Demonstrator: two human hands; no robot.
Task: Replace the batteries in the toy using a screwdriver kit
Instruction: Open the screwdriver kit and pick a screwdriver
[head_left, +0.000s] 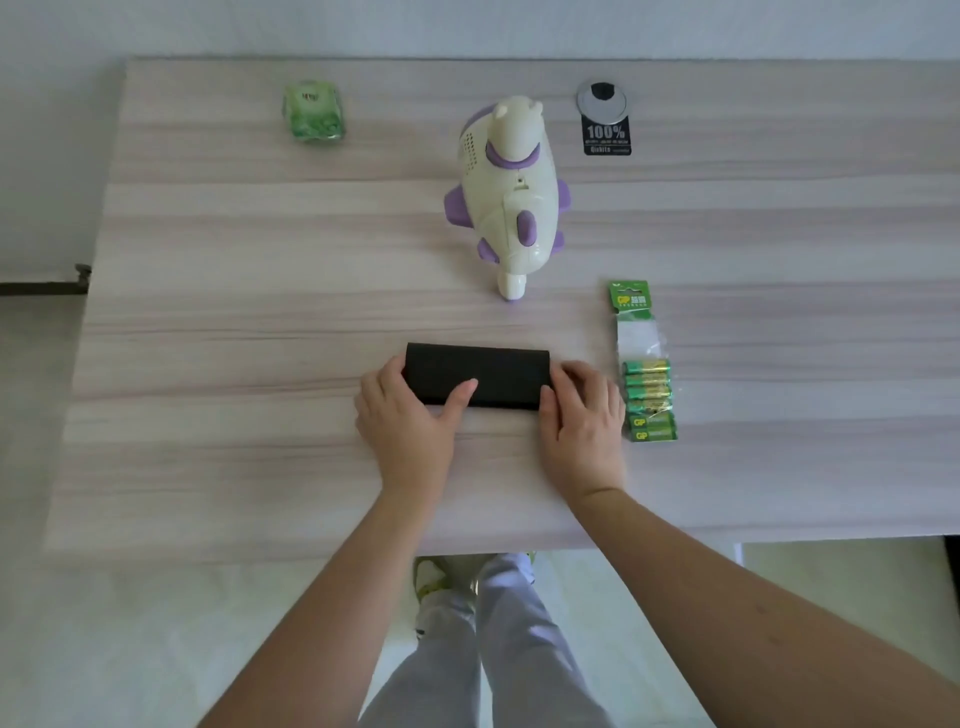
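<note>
Head view: the flat black rectangular screwdriver case (480, 375) lies crosswise, long axis nine-to-three, left hand (408, 415) and right hand (582, 415) gripping its ends; the white-and-purple plastic toy (506, 197) sits at twelve o'clock.

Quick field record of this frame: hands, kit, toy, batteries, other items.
left hand: grips left end of black case, thumb on top
right hand: grips right end of the case
black case: closed, flat on table
toy: white and purple, beyond the case, untouched
battery pack: green, right of the case
green packet: far left
black tag: far right, by cable grommet
</note>
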